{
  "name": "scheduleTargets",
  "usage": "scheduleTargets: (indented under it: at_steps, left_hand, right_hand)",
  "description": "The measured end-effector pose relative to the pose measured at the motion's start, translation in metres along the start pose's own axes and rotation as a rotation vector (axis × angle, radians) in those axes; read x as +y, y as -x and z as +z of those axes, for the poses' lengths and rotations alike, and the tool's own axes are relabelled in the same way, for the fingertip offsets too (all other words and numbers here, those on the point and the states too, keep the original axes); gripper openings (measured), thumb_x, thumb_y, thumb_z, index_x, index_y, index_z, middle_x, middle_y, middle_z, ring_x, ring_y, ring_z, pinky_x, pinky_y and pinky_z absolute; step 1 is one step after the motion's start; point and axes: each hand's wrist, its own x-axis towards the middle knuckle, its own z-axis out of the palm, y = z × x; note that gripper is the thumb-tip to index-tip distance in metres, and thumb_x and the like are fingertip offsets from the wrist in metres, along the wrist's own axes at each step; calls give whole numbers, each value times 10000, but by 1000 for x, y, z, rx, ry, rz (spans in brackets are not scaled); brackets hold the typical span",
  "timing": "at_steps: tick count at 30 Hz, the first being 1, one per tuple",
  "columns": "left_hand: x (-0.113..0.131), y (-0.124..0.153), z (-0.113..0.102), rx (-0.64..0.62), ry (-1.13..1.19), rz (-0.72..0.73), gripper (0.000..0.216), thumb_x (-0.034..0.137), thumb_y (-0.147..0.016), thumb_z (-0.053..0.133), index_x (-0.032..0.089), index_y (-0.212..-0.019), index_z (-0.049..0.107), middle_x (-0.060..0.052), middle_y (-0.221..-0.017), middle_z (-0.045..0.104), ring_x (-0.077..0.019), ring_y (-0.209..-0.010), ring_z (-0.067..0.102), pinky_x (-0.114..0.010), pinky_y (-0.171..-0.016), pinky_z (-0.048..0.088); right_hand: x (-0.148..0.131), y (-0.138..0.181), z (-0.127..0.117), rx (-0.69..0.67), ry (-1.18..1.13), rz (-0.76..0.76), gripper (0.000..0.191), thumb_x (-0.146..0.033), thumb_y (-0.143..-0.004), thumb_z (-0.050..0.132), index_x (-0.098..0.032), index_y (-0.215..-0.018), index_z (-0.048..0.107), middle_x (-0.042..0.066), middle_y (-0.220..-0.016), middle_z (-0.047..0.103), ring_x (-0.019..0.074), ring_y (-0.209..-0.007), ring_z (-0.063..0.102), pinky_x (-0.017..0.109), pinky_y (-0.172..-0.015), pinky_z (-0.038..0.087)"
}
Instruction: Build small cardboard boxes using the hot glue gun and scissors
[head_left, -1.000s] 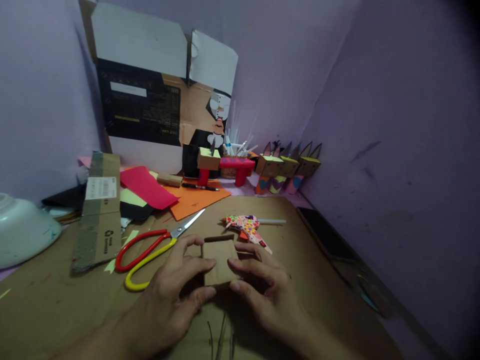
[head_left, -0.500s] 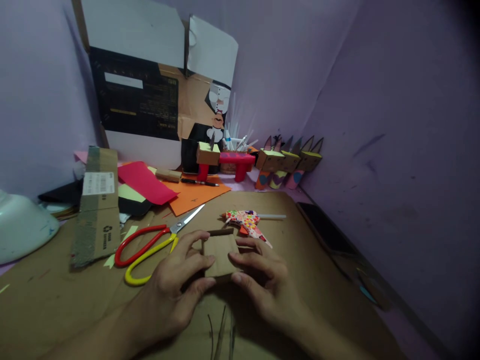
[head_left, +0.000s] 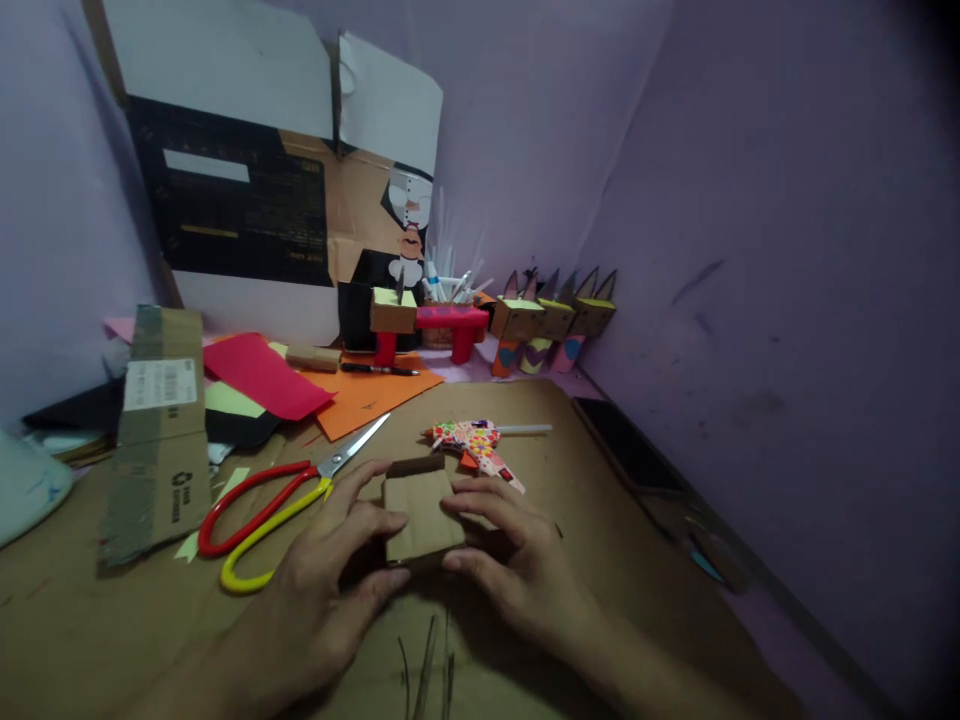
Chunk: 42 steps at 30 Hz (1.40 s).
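A small cardboard box (head_left: 421,515) with a raised flap on its far edge is held between my two hands, low over the cardboard-covered table. Fingers and thumb of my left hand (head_left: 341,565) press on its left side. My right hand (head_left: 510,545) grips the right side, thumb at the near corner. Just left of my left hand lie scissors (head_left: 259,475) with one red and one yellow handle, blades apart. Beyond the box rests a flower-patterned hot glue gun (head_left: 474,440) with a clear glue stick in its back. The underside of the box is hidden.
Coloured paper sheets (head_left: 262,375) and a cardboard strip (head_left: 161,430) lie at left. Cardboard animal figures (head_left: 517,320) and a red-legged one (head_left: 454,320) stand at the back. A dark phone (head_left: 622,445) lies along the right wall. Thin dark strips (head_left: 426,665) lie in front.
The whole view has shifted, so most things sit further left. Both hands keep hold of the cardboard box; my right fingers have slid slightly along its side.
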Motion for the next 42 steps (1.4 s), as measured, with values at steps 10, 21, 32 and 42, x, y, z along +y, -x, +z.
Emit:
scheduleTargets:
  at_steps: [10,21,32,42]
  left_hand:
    - [2,0,2,65,45,-130,193,292,-767,632,242,-954,623,-81,-1101,604,-248,-993,659,-269,-705,600]
    - [1,-9,-1,155,53,-55,183,395,-813,591,240,-873,668,-56,-1040,666,-196,-888,707,-186,-669,595]
    - [16,-17,-2,189,162,-273,131,291,-623,711,222,-728,748,-65,-955,724,-223,-828,716,-205,-632,595]
    - [10,-8,2,70,430,-360,176,164,-669,682,226,-829,721,-57,-1111,612,-208,-1007,648,-216,-762,569]
  right_hand:
    - [3,1,8,61,-179,167,257,-244,-668,771,-196,-902,678,70,-939,670,229,-923,652,321,-719,577]
    - [-7,-2,6,97,-132,246,183,-39,-601,781,-178,-705,721,13,-750,735,167,-721,683,264,-701,547]
    - [-6,-1,5,61,-180,323,207,-82,-628,766,-139,-811,689,30,-733,705,176,-678,669,259,-628,534]
    - [-3,2,7,82,-70,216,118,-222,-703,716,-152,-774,655,23,-687,668,158,-622,638,240,-572,500]
